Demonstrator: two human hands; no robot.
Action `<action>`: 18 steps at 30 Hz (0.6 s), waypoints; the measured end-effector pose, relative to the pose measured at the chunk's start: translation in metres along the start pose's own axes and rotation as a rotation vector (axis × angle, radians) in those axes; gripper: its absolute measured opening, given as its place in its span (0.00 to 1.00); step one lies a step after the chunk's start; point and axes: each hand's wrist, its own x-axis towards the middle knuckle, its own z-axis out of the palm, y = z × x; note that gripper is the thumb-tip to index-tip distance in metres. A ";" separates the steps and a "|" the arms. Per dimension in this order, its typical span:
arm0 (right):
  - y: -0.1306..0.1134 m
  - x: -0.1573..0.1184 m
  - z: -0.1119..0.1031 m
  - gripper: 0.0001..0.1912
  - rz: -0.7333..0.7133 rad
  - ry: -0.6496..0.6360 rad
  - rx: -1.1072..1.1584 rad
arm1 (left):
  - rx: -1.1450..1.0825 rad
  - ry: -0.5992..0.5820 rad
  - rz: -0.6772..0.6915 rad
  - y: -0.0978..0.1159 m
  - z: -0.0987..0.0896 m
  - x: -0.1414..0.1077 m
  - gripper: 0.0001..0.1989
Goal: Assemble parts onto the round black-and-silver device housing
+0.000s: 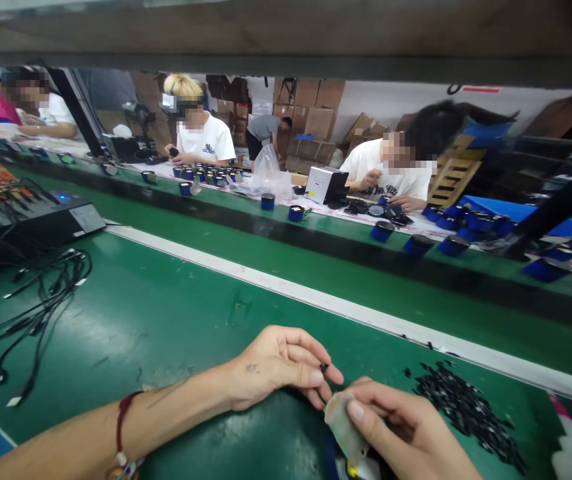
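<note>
My left hand [286,365] reaches in over the green bench, thumb and fingers closed lightly around a small black piece [323,368]. Just right of it, my right hand [411,423] pinches a pale, thin curved plate [347,430] between thumb and fingers. Under that plate, partly hidden at the bottom edge, is a dark blue round housing [333,460] with a yellow part in it. A heap of small black pieces [466,407] lies on the bench beyond my right hand.
A white bottle with a pink tip [569,427] stands at the right. Black cables [46,313] and a black box [36,223] are on the left. Past a white rail [266,280], blue round housings [419,245] line the belt. Co-workers sit opposite; a beam [286,63] crosses overhead.
</note>
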 end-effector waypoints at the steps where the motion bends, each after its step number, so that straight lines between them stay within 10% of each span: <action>1: 0.000 0.000 0.001 0.18 -0.006 -0.007 0.005 | 0.001 0.005 -0.003 -0.001 0.001 0.000 0.14; 18: -0.001 -0.006 0.002 0.16 -0.187 -0.048 0.019 | -0.067 -0.013 -0.162 -0.013 0.004 -0.003 0.13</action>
